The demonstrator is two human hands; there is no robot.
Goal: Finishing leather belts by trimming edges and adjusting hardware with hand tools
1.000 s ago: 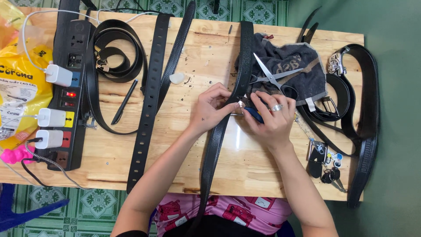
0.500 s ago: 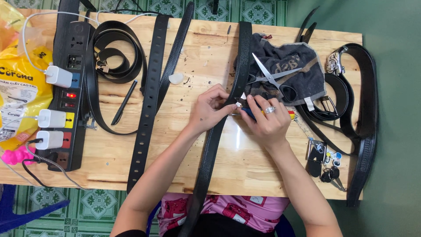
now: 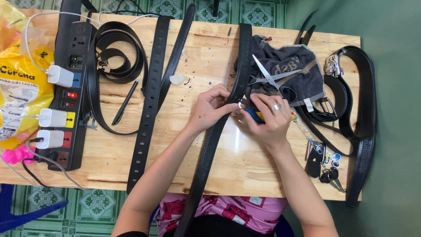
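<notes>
**Black belt pinned at mid-table, both hands on it**

Black belt [image 3: 219, 131] runs from the far edge of the wooden table [image 3: 245, 171] down over the near edge, where its end leaves the picture. Left hand [image 3: 212, 107] presses on the strap from the left, fingers curled together with the tips on its edge; this looks like a steadying hold. Right hand [image 3: 267, 116], with a ring, meets it from the right, fingers bunched and pinched round a small blue and yellow tool [image 3: 254, 115]. The hand covers most of the tool, so its kind cannot be told, nor whether its tip touches the strap.

Scissors [image 3: 272, 81] lie on a dark cloth [image 3: 302, 66] just beyond the right hand, within reach. A punched strap [image 3: 147, 114] lies well left, with a pen [image 3: 125, 102] beside it. Coiled belts [image 3: 116, 57] sit at far left, and more belts [image 3: 351, 101] at right. Keys [image 3: 326, 169] lie near the right edge. A power strip [image 3: 70, 87] with white chargers runs along the left side; a yellow bag [image 3: 17, 87] is cut off by the frame.
</notes>
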